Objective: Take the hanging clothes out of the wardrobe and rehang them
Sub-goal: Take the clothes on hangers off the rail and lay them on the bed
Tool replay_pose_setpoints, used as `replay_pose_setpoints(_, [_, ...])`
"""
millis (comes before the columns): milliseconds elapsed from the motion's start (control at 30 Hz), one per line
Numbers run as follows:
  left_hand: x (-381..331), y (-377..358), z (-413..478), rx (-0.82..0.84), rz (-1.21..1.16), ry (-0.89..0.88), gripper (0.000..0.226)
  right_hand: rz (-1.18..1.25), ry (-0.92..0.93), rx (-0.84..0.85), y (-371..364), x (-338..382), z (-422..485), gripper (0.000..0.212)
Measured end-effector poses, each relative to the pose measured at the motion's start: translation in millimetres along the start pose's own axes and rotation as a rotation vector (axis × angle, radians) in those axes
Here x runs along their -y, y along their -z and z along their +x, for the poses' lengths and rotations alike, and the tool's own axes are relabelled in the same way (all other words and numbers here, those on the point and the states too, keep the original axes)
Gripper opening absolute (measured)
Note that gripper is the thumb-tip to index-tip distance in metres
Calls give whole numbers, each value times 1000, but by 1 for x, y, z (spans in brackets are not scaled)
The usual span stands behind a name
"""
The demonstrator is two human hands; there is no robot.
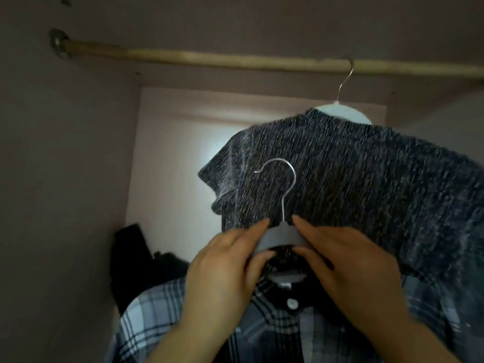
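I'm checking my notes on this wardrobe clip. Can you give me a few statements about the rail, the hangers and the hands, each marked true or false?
1. The grey knit top hangs by its hanger from the wooden rail. True.
2. The hook of the held hanger is already over the rail. False: the hook is well below the rail, in front of the knit top.
3. The left hand and the right hand both grip the held hanger. True.
4. The shirt below the hands is plain red. False: it is a plaid shirt in pale blue, white and dark checks.
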State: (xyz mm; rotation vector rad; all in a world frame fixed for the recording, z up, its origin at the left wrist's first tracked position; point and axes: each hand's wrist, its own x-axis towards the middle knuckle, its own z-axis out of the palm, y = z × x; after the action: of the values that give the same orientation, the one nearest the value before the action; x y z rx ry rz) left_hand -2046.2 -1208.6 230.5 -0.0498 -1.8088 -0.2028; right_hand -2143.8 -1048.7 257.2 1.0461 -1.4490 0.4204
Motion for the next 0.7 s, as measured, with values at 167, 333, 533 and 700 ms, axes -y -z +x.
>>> replay_pose_setpoints(167, [-2, 5, -82, 71, -17, 11, 36, 90, -91, 127, 3, 40, -80, 39])
replay_pose_setpoints(333, [-19, 21, -133, 222, -54, 4, 36, 92, -190, 197, 28, 74, -138, 38])
replay_pose_setpoints(533, [-48, 44, -175, 335, -202, -53, 37, -26, -349, 209, 97, 125, -181, 44])
replay_pose_setpoints(700, [-83, 73, -217, 296, -478, -141, 32, -206, -469, 168, 173, 182, -210, 33])
